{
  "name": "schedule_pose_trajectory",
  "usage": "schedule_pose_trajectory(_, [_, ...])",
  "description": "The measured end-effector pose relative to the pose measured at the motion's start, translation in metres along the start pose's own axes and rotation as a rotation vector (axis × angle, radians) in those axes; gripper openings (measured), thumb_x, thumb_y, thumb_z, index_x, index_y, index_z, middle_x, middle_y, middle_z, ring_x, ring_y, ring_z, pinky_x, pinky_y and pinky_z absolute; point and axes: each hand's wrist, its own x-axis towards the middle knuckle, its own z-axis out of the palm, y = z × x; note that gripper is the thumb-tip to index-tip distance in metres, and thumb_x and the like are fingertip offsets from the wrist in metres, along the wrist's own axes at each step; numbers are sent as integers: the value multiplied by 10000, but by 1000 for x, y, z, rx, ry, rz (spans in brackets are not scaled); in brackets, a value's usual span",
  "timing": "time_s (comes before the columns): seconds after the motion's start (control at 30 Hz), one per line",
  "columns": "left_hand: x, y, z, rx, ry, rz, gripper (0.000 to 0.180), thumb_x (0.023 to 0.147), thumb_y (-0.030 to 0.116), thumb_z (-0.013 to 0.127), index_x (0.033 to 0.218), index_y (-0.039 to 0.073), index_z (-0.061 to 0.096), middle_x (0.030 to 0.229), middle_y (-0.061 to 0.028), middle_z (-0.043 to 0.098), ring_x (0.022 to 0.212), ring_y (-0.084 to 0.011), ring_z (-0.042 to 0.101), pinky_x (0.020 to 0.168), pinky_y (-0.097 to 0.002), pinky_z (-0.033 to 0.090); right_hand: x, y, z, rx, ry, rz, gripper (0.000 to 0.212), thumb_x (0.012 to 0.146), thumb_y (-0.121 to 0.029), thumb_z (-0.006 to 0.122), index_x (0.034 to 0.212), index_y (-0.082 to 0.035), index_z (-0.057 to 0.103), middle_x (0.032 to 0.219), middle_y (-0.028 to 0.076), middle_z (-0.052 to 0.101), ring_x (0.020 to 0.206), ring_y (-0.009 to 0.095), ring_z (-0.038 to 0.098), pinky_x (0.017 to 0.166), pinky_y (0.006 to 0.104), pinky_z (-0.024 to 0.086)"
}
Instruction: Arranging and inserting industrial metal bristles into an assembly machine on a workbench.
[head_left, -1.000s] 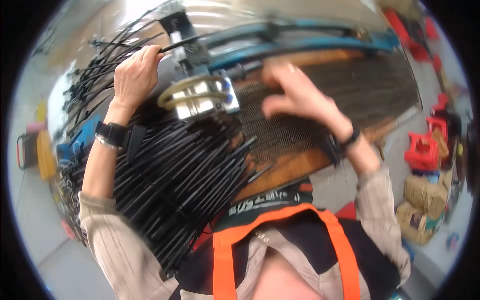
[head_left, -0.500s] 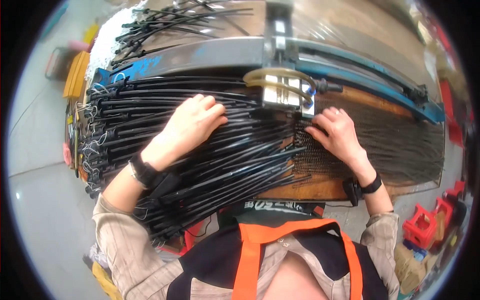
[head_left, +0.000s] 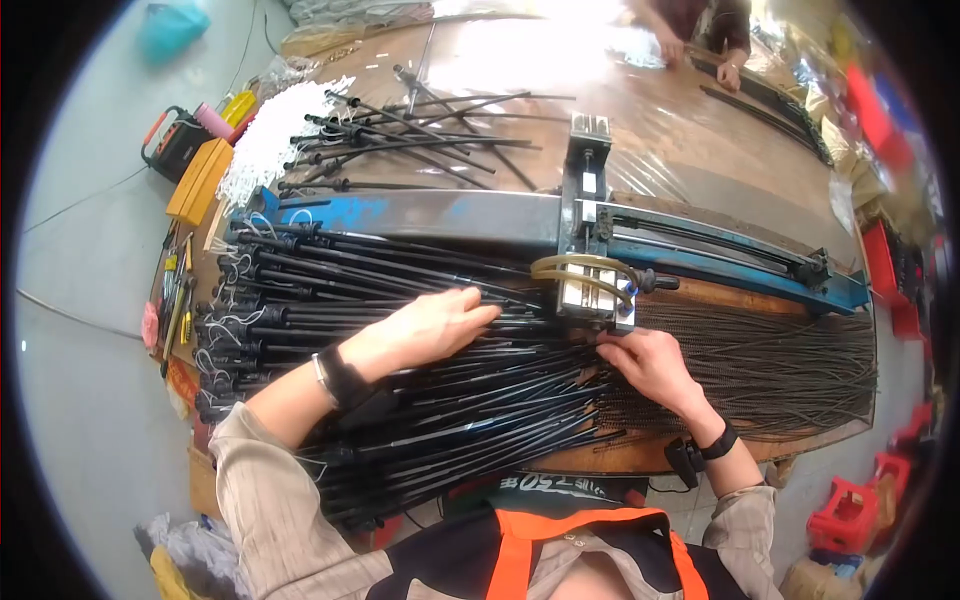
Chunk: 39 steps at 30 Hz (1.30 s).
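**Black rods (head_left: 470, 425) pointing toward a block (head_left: 577, 292)**

Left of the block, rods are lying side by side, long axes running left to right, their right ends gathering at and below it. The left hand (head_left: 430, 328) is spreading over them, left of the block, fingers bent; whether it is gripping a rod, I cannot tell. The right hand (head_left: 652, 365), nearer the block, is reaching in just below it, thumb and fingertips close together beside the rods' right ends, any hold hidden. Right of the block, springs (head_left: 770, 375) are trailing lengthwise.
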Motion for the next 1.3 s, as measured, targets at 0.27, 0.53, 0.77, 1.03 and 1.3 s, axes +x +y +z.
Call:
schedule_pose_trajectory(0.27, [25, 41, 2, 36, 42, 27, 402, 926, 222, 627, 1311, 121, 571, 718, -79, 583, 585, -280, 616, 512, -401, 505, -14, 9, 5, 286, 121, -42, 226, 904, -157, 678, 1086, -27, 708, 831, 164, 710, 722, 236, 708, 666, 325, 544])
schedule_pose_trajectory(0.53, [47, 69, -7, 91, 87, 90, 443, 866, 171, 690, 1300, 150, 602, 651, -71, 556, 544, -274, 596, 486, -394, 486, -34, 15, 17, 487, 458, 55, 237, 930, -155, 662, 1116, -15, 705, 857, 83, 748, 687, 123, 679, 641, 280, 540])
schedule_pose_trajectory(0.77, [54, 82, -19, 147, 76, 105, 449, 860, 163, 700, 1299, 157, 610, 621, -65, 537, 511, -258, 577, 466, -377, 462, -39, 23, 14, 89, 611, -252, 391, 872, -219, 713, 1210, -29, 655, 808, 81, 691, 690, 199, 648, 621, 316, 541])
schedule_pose_trajectory(1.03, [104, 100, -38, 225, -16, 242, 351, 823, 69, 666, 1172, 104, 647, 726, -80, 571, 650, -275, 607, 557, -405, 475, -41, 37, -37, -215, 593, -482, 569, 833, -299, 722, 1316, -48, 557, 745, 65, 578, 692, 228, 601, 574, 349, 514])
schedule_pose_trajectory(1.3, [200, 113, -53, 299, 123, 319, 297, 829, 0, 591, 1123, 40, 609, 799, -120, 567, 761, -329, 605, 625, -426, 493, -83, 104, -103, -318, 745, -150, 540, 876, -391, 711, 1319, -107, 587, 731, 114, 655, 633, 215, 659, 580, 357, 549])
